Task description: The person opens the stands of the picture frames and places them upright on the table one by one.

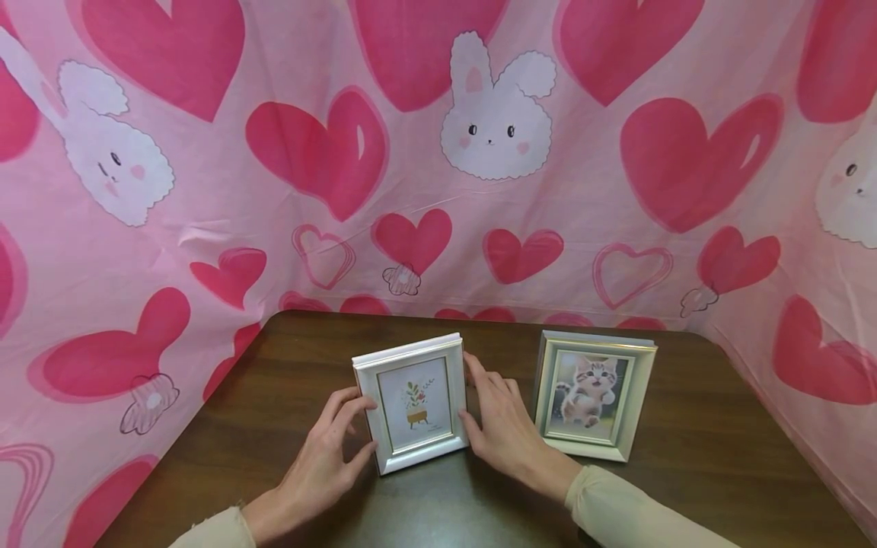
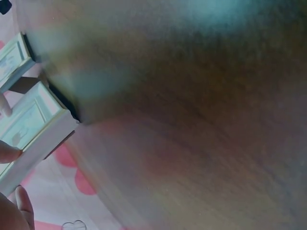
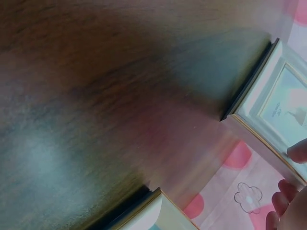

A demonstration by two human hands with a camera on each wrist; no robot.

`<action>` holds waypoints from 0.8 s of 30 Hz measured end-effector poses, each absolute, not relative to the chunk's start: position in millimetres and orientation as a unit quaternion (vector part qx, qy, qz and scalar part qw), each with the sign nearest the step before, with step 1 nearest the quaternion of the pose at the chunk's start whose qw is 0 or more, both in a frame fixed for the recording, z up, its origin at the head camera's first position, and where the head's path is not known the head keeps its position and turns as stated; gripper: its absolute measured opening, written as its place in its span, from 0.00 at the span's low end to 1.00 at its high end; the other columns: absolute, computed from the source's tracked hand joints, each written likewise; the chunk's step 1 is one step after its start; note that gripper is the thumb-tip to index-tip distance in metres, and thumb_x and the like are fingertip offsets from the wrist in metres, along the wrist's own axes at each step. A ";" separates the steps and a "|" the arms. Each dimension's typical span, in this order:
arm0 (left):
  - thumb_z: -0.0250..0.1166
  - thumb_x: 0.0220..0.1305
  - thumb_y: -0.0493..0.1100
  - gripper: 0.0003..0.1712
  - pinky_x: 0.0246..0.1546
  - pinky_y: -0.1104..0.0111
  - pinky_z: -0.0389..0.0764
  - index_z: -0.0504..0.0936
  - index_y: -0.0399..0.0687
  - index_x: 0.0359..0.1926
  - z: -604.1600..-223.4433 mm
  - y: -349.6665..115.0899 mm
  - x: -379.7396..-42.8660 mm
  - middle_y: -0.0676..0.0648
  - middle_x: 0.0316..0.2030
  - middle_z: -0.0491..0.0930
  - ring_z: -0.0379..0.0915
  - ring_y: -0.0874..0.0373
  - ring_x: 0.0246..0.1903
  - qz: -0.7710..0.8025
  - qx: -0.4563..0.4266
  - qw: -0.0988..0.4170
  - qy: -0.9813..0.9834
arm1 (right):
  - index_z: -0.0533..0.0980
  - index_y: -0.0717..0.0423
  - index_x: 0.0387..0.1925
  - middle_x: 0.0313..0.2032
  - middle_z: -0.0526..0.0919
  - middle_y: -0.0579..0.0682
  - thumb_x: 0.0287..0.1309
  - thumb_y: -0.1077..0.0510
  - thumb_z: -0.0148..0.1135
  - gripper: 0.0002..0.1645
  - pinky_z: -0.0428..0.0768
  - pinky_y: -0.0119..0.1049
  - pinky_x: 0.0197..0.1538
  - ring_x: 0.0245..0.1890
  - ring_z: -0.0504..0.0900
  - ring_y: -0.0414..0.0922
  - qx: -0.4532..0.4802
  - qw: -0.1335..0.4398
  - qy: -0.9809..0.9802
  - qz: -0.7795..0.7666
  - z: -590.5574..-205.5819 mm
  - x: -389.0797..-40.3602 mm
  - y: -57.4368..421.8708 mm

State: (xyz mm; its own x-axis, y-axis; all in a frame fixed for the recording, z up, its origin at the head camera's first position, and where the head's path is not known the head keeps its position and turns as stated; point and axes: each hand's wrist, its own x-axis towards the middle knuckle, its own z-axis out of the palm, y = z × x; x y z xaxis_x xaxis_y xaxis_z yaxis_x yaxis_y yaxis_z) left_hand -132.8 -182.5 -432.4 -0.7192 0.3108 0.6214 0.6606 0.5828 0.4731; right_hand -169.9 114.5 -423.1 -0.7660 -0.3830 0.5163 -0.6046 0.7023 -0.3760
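Observation:
A white picture frame (image 1: 415, 403) with a potted-plant print stands upright on the table, turned a little. My left hand (image 1: 322, 449) holds its left side and my right hand (image 1: 503, 426) its right side. In the left wrist view, one digit lies on the front of this frame (image 2: 24, 122) while another is at its back edge. The right wrist view likewise has the thumb (image 3: 298, 151) on the front and fingers (image 3: 285, 194) toward the back. To the right of my right hand stands a second, pale gold-edged picture frame (image 1: 592, 392) with a kitten picture, untouched.
Both frames stand on a dark brown wooden table (image 1: 712, 472). Behind it and along the sides hangs a pink cloth (image 1: 582, 198) printed with hearts and rabbits. The kitten frame is close to my right forearm.

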 end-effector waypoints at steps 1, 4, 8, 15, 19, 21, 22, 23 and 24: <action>0.85 0.39 0.24 0.44 0.37 0.64 0.85 0.77 0.48 0.59 -432.5 -182.4 -132.2 0.48 0.61 0.71 0.78 0.55 0.46 -0.358 -0.285 0.246 -0.854 | 0.55 0.56 0.80 0.56 0.84 0.53 0.56 0.59 0.80 0.58 0.72 0.49 0.57 0.57 0.79 0.48 0.272 0.202 -0.900 0.273 -422.6 -170.1 114.1; 0.85 0.39 0.24 0.45 0.36 0.63 0.85 0.77 0.48 0.59 -433.1 -182.1 -130.9 0.47 0.61 0.71 0.78 0.54 0.47 -0.358 -0.287 0.250 -0.852 | 0.56 0.55 0.80 0.56 0.84 0.53 0.58 0.59 0.78 0.56 0.72 0.50 0.58 0.56 0.79 0.48 0.266 0.196 -0.903 0.276 -421.3 -170.4 113.0; 0.85 0.38 0.24 0.45 0.36 0.64 0.85 0.78 0.48 0.59 -433.8 -181.8 -129.8 0.48 0.60 0.72 0.77 0.56 0.49 -0.357 -0.289 0.254 -0.851 | 0.58 0.55 0.78 0.55 0.85 0.53 0.58 0.59 0.78 0.53 0.72 0.50 0.59 0.56 0.80 0.48 0.260 0.192 -0.904 0.280 -420.3 -170.5 112.3; 0.86 0.38 0.25 0.45 0.37 0.63 0.86 0.78 0.49 0.59 -434.0 -181.0 -126.2 0.47 0.61 0.71 0.77 0.55 0.50 -0.357 -0.288 0.244 -0.855 | 0.62 0.60 0.74 0.54 0.85 0.55 0.58 0.58 0.79 0.49 0.72 0.51 0.59 0.56 0.80 0.50 0.256 0.199 -0.903 0.280 -421.9 -171.3 111.8; 0.86 0.40 0.26 0.45 0.38 0.62 0.87 0.77 0.49 0.60 -433.8 -181.1 -125.8 0.48 0.62 0.70 0.77 0.54 0.51 -0.355 -0.286 0.233 -0.859 | 0.63 0.61 0.71 0.55 0.84 0.56 0.58 0.58 0.79 0.46 0.72 0.52 0.60 0.56 0.81 0.51 0.255 0.204 -0.901 0.286 -421.7 -172.3 111.2; 0.86 0.40 0.27 0.44 0.38 0.62 0.87 0.77 0.49 0.60 -433.8 -181.4 -125.7 0.48 0.62 0.70 0.77 0.54 0.51 -0.353 -0.288 0.231 -0.860 | 0.64 0.61 0.70 0.55 0.84 0.57 0.58 0.58 0.79 0.45 0.72 0.51 0.59 0.55 0.81 0.52 0.255 0.204 -0.900 0.287 -421.3 -172.8 111.0; 0.86 0.41 0.27 0.44 0.38 0.61 0.87 0.77 0.49 0.60 -433.9 -181.5 -125.5 0.48 0.62 0.70 0.77 0.53 0.51 -0.353 -0.290 0.230 -0.859 | 0.64 0.61 0.70 0.55 0.84 0.57 0.58 0.58 0.79 0.44 0.72 0.52 0.59 0.55 0.81 0.52 0.255 0.203 -0.900 0.288 -421.0 -172.8 111.1; 0.86 0.41 0.27 0.44 0.38 0.61 0.87 0.77 0.49 0.60 -434.0 -181.6 -125.4 0.48 0.62 0.70 0.77 0.53 0.52 -0.352 -0.292 0.230 -0.859 | 0.64 0.61 0.70 0.55 0.84 0.57 0.58 0.58 0.79 0.44 0.72 0.51 0.59 0.55 0.82 0.52 0.255 0.203 -0.900 0.288 -420.9 -173.0 111.0; 0.87 0.41 0.28 0.44 0.38 0.61 0.87 0.77 0.49 0.60 -434.1 -181.8 -125.2 0.47 0.62 0.70 0.77 0.53 0.52 -0.350 -0.295 0.231 -0.859 | 0.65 0.61 0.69 0.54 0.83 0.57 0.58 0.59 0.79 0.43 0.72 0.51 0.59 0.55 0.82 0.52 0.255 0.204 -0.900 0.288 -420.8 -173.2 111.0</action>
State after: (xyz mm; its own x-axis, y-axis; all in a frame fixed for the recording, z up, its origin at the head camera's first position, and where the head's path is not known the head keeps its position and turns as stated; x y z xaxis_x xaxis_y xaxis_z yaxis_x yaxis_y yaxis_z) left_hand -125.2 -181.8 -434.1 -0.7196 0.3438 0.6034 0.6677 0.5813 0.4650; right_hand -173.2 111.0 -420.8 -0.7870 -0.3417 0.5137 -0.5762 0.7047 -0.4140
